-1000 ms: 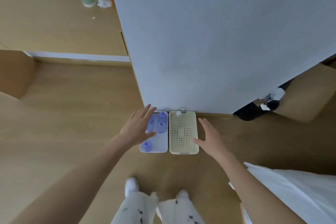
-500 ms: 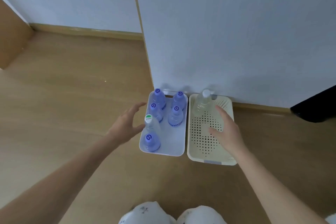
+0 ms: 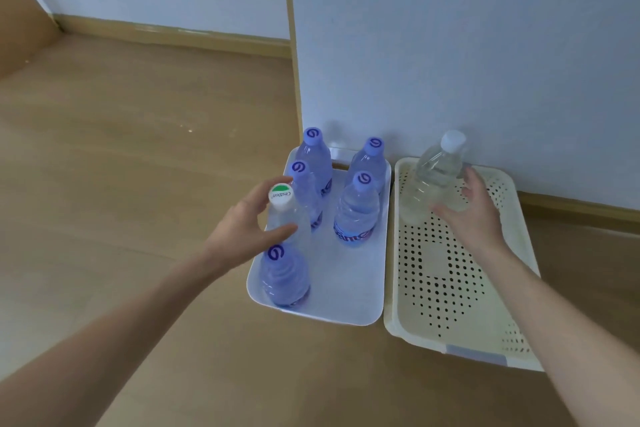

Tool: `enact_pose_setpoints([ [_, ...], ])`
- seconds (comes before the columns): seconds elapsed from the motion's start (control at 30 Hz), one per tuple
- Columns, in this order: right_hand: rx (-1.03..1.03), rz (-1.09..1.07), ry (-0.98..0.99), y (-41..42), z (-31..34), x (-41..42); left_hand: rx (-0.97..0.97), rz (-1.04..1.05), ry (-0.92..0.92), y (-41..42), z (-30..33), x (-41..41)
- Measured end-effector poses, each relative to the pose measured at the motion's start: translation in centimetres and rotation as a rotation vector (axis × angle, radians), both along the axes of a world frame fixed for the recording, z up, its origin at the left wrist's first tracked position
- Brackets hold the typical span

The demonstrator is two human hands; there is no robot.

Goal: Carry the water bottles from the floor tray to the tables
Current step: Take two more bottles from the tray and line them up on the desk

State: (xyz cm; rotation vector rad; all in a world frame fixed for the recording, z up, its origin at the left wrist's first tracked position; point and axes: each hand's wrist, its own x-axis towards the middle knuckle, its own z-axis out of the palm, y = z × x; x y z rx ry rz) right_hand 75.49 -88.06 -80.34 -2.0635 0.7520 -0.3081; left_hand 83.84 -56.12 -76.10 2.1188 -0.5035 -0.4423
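— Saw where the bottles stood?

— Counted six upright in the white tray [image 3: 349, 302] at lower centre of the frame: five with purple caps, plus the green-and-white-capped bottle [image 3: 289, 215] at the tray's left edge. Spotted one more, the clear white-capped bottle [image 3: 434, 177], leaning at the far corner of the cream perforated tray [image 3: 450, 288] just right of it. Both trays sat on the wooden floor [image 3: 121, 166], hard against the pale wall panel [image 3: 450, 45].

— And the hands?

— Left hand [image 3: 242, 229]: fingers and thumb spread wide and curved around the green-and-white-capped bottle, thumb touching its shoulder, fingertips behind the cap. Looked like a grasp closing, not yet clamped; couldn't say whether the fingers behind touched. Right hand [image 3: 471, 211]: fingers spread and only slightly curved, palm against the lower side of the clear white-capped bottle, thumb touching its front. Holding nothing firmly yet, by the look.

— So how far along?

— Early, judging by the trays. Nothing lifted, no table anywhere in frame. Seven bottles left on the floor. Couldn't tell how many, if any, already reached the tables.

— Left to do?

— Probably close both grips, raise one bottle per hand, stand, carry. Then return for the five purple-capped ones.
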Motion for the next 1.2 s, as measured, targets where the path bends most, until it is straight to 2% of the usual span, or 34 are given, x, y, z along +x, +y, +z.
enact_pose_setpoints([
  [0.47,0.067,-0.112,-0.138,-0.5,-2.7,3.6,-0.061,-0.061,0.072,0.4,-0.9,2.8],
  [0.83,0.057,-0.191,-0.084,-0.7,-0.4,2.8,-0.046,0.06,0.126,-0.2,0.1,2.8],
  [1.0,0.082,-0.193,-0.08,-0.4,3.1,2.2,-0.034,0.159,0.146,-0.3,2.1,2.0],
  [1.2,0.069,-0.152,-0.086,1.4,12.1,1.7,-0.04,0.224,0.139,0.2,10.8,1.8],
])
